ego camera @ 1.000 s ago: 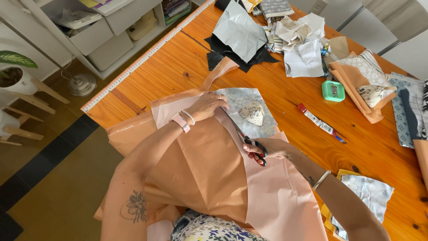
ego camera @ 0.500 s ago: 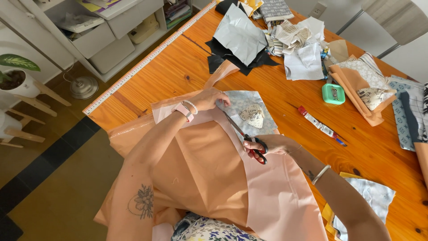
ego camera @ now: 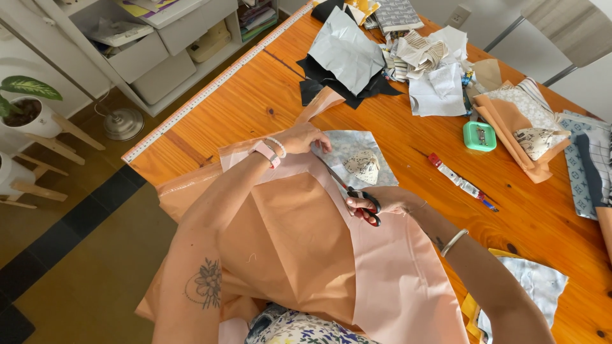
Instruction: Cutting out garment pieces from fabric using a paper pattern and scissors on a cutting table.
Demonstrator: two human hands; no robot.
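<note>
**Scissors in peach fabric, left hand pinning the far edge**

Right hand (ego camera: pixel 389 202) sits just right of frame centre, fingers closed through the red-and-black handles of the scissors (ego camera: pixel 354 194). Blades run from the handles toward 11 o'clock, lying along the seam where the darker peach fabric (ego camera: pixel 287 248) meets the paler pink sheet (ego camera: pixel 395 274). Can't tell how far apart the blades are. Silver bangle on the right wrist.

Left hand (ego camera: pixel 303 137) is at 11 o'clock from the scissors, near the blade tips, fingers curled down and pressing flat on the fabric's far edge; it grips nothing that shows. Pink watch strap and bead bracelet on that wrist, flower tattoo on the forearm.

Peach fabric covers the near-left part of the wooden table (ego camera: pixel 268 83) and droops over the near edge toward the lap. Grey patterned fabric square (ego camera: pixel 354 150) lies just beyond the scissors at 12 o'clock, touching the left fingertips, with a small folded printed piece (ego camera: pixel 363 167) on it.

At 2 o'clock from the right hand: red-capped pen-like tool (ego camera: pixel 460 181); farther, a small green box (ego camera: pixel 479 136). Heap of fabric scraps (ego camera: pixel 389 57) at 12 o'clock, far end of the table. Folded tan and patterned cloths (ego camera: pixel 523 124) at 2 o'clock, by the right edge. Measuring tape strip (ego camera: pixel 210 89) runs along the table's left edge. White shelf unit (ego camera: pixel 159 51) and potted plant (ego camera: pixel 22 102) on the floor side, 10 o'clock.
</note>
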